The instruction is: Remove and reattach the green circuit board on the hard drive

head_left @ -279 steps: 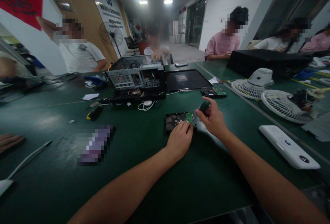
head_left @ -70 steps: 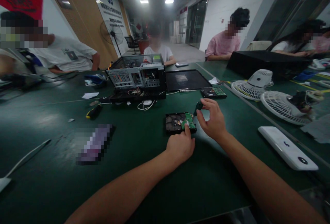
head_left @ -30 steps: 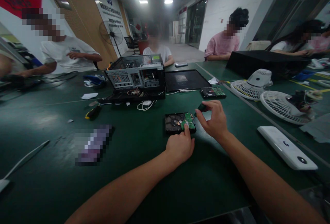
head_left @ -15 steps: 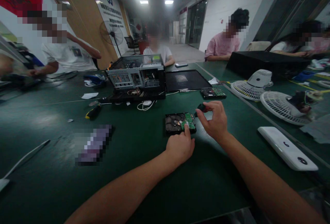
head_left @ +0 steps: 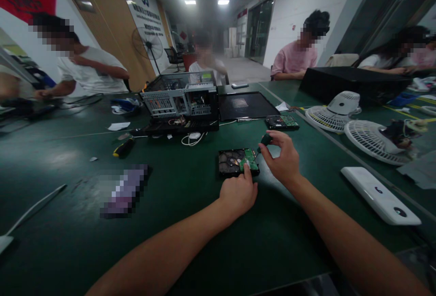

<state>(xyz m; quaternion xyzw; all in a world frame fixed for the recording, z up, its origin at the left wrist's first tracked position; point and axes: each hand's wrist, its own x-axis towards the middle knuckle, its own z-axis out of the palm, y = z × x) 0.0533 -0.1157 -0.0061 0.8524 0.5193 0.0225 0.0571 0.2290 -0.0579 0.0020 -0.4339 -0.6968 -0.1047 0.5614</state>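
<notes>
A hard drive lies on the green table with its green circuit board facing up. My left hand is at its near edge, index finger stretched out and pressing on the board, the other fingers curled. Under that fingertip is a small pale patch that I cannot make out. My right hand pinches the dark handle of a small screwdriver between thumb and fingers. The tool leans, its thin shaft slanting down to the right part of the circuit board. Whether its tip sits in a screw is too small to tell.
Beyond the drive stand an opened computer case, a black panel and a second hard drive. A yellow-black screwdriver and a blurred purple object lie left. White fan parts and a white device are right. Several people sit around.
The screwdriver handle and my right fingertips have shifted slightly, and the handle stands a little more upright. My left hand and the hard drive stay put. A person opposite has raised an arm.
</notes>
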